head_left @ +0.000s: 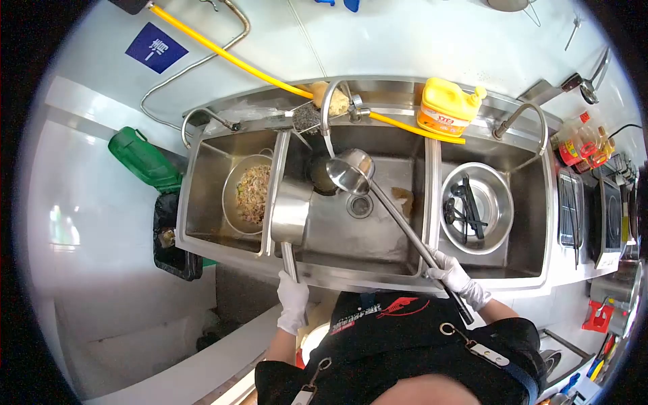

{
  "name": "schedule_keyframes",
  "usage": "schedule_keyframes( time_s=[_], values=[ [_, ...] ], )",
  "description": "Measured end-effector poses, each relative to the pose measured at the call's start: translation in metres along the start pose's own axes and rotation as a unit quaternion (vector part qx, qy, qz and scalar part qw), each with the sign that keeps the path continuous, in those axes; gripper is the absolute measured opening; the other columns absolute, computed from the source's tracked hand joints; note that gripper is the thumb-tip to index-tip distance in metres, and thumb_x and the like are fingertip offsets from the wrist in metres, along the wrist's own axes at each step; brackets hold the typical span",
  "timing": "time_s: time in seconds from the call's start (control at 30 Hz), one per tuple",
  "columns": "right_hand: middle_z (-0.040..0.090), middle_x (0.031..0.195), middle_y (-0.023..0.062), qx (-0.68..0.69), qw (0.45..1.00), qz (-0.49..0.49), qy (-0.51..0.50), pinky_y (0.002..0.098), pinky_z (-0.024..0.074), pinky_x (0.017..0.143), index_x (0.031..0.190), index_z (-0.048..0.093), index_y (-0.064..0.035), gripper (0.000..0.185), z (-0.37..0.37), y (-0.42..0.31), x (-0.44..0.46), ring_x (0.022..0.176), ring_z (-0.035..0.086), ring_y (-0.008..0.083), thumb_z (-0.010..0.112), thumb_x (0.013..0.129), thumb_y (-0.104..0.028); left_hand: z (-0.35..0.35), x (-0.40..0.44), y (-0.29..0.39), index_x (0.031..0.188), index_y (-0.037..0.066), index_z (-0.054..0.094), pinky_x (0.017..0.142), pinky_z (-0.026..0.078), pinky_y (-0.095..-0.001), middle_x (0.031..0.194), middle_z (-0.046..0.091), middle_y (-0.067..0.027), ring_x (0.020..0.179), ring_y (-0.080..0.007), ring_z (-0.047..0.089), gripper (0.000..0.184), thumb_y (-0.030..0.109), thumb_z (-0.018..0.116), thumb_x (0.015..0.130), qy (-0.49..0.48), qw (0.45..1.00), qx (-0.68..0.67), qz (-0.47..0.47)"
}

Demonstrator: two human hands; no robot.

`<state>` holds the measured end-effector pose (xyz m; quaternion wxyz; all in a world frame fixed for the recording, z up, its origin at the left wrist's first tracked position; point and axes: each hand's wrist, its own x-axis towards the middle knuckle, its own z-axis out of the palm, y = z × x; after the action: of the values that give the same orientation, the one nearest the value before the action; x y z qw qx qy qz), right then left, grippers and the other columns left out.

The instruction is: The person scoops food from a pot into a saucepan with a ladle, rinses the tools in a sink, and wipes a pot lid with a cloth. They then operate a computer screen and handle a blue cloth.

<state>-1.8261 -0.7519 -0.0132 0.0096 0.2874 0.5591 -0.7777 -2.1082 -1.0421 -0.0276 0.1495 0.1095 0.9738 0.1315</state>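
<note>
Big steel sink point(398, 253), long ladle point(403, 219) over its middle basin, right hand point(451, 273) wrapped round the handle. Spatula point(290, 216) by the left divider, left hand point(293, 300) gripping its handle. Probably stiff, hefty, slippery wet; hold handles.

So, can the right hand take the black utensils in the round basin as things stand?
Probably not yet: the right hand grips the long ladle. Nothing covers the black utensils, so freeing that hand would likely suffice.
</note>
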Motion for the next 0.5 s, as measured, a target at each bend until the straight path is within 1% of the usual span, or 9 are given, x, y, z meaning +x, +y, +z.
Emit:
schedule_keyframes(
  time_s=[0.03, 0.1, 0.13, 0.17, 0.27, 0.3, 0.37, 0.4, 0.5],
  values=[
    [0.06, 0.09, -0.0018, -0.003, 1.0, -0.003, -0.001, 0.0261, 0.0495, 0.063, 0.147, 0.03, -0.0077, 0.064, -0.005, 0.004, 0.002, 0.063, 0.055, 0.0145, 0.052, 0.087, -0.004, 0.0, -0.002, -0.003, 0.1, -0.002, 0.042, 0.074, 0.05, -0.0517, 0.084, 0.062, -0.0302, 0.083, -0.0471, 0.062, 0.037, 0.012, 0.065, 0.076, 0.015, 1.0, -0.007, 0.014],
    [0.057, 0.079, -0.0014, 0.118, 0.991, 0.031, -0.05, 0.0205, 0.0428, 0.05, 0.148, 0.029, -0.0088, 0.066, -0.016, 0.018, 0.003, 0.053, 0.048, 0.0095, 0.054, 0.087, -0.004, -0.002, -0.007, -0.003, 0.1, -0.003, 0.042, 0.074, 0.049, -0.052, 0.083, 0.062, -0.0305, 0.083, -0.0475, 0.062, 0.036, 0.011, 0.064, 0.075, 0.018, 1.0, -0.016, 0.008],
    [0.051, 0.07, -0.0018, 0.177, 0.983, 0.036, -0.044, 0.0181, 0.0336, 0.041, 0.147, 0.03, -0.01, 0.066, -0.015, 0.024, 0.002, 0.045, 0.041, 0.0053, 0.059, 0.087, -0.009, -0.002, -0.008, -0.003, 0.099, -0.003, 0.042, 0.073, 0.049, -0.0523, 0.082, 0.062, -0.0307, 0.082, -0.0479, 0.061, 0.036, 0.01, 0.064, 0.074, 0.019, 1.0, -0.022, 0.001],
    [0.051, 0.07, -0.0018, 0.172, 0.983, 0.036, -0.047, 0.0181, 0.0336, 0.041, 0.147, 0.03, -0.01, 0.066, -0.016, 0.026, 0.0, 0.045, 0.041, 0.0053, 0.059, 0.087, -0.009, -0.001, -0.009, -0.004, 0.099, -0.003, 0.042, 0.073, 0.049, -0.0523, 0.082, 0.062, -0.0307, 0.082, -0.0479, 0.061, 0.036, 0.01, 0.064, 0.074, 0.021, 0.999, -0.026, -0.002],
    [0.047, 0.065, -0.0004, 0.294, 0.95, 0.041, -0.095, 0.0227, 0.0317, 0.037, 0.136, 0.04, -0.0082, 0.053, -0.018, 0.031, -0.005, 0.04, 0.039, 0.008, 0.06, 0.089, -0.022, -0.001, -0.009, -0.008, 0.099, -0.004, 0.042, 0.073, 0.049, -0.0525, 0.081, 0.061, -0.031, 0.082, -0.0484, 0.061, 0.036, 0.008, 0.063, 0.073, 0.018, 0.999, -0.036, 0.001],
    [0.047, 0.065, -0.0004, 0.292, 0.951, 0.042, -0.096, 0.0227, 0.0317, 0.037, 0.136, 0.04, -0.0082, 0.053, -0.017, 0.032, -0.004, 0.04, 0.039, 0.008, 0.06, 0.089, -0.022, 0.0, -0.008, -0.009, 0.099, -0.004, 0.042, 0.073, 0.049, -0.0524, 0.081, 0.061, -0.0312, 0.081, -0.0487, 0.061, 0.037, 0.008, 0.063, 0.072, 0.021, 0.999, -0.038, 0.006],
    [0.046, 0.067, -0.0016, 0.411, 0.9, 0.1, -0.108, 0.0231, 0.0316, 0.037, 0.134, 0.041, -0.0097, 0.051, -0.011, 0.035, -0.001, 0.038, 0.038, 0.0084, 0.059, 0.09, -0.026, 0.002, -0.006, -0.011, 0.099, -0.005, 0.042, 0.073, 0.049, -0.0523, 0.081, 0.061, -0.0313, 0.081, -0.0491, 0.061, 0.037, 0.007, 0.063, 0.072, 0.021, 0.999, -0.041, 0.012],
    [0.046, 0.067, -0.0016, 0.411, 0.9, 0.099, -0.106, 0.0231, 0.0316, 0.037, 0.134, 0.041, -0.0097, 0.051, -0.011, 0.039, 0.002, 0.038, 0.038, 0.0084, 0.059, 0.09, -0.026, 0.004, -0.004, -0.013, 0.1, -0.005, 0.042, 0.073, 0.049, -0.0521, 0.081, 0.061, -0.0311, 0.081, -0.049, 0.061, 0.037, 0.007, 0.063, 0.072, 0.023, 0.999, -0.042, 0.015],
    [0.045, 0.07, -0.003, 0.499, 0.844, 0.147, -0.128, 0.0235, 0.031, 0.036, 0.134, 0.04, -0.016, 0.044, 0.0, 0.033, 0.021, 0.039, 0.037, 0.006, 0.054, 0.094, -0.028, 0.005, -0.003, -0.013, 0.099, -0.005, 0.042, 0.073, 0.049, -0.0518, 0.08, 0.061, -0.0308, 0.08, -0.0487, 0.061, 0.037, 0.007, 0.063, 0.071, 0.027, 0.999, -0.04, 0.014]
  ],
)
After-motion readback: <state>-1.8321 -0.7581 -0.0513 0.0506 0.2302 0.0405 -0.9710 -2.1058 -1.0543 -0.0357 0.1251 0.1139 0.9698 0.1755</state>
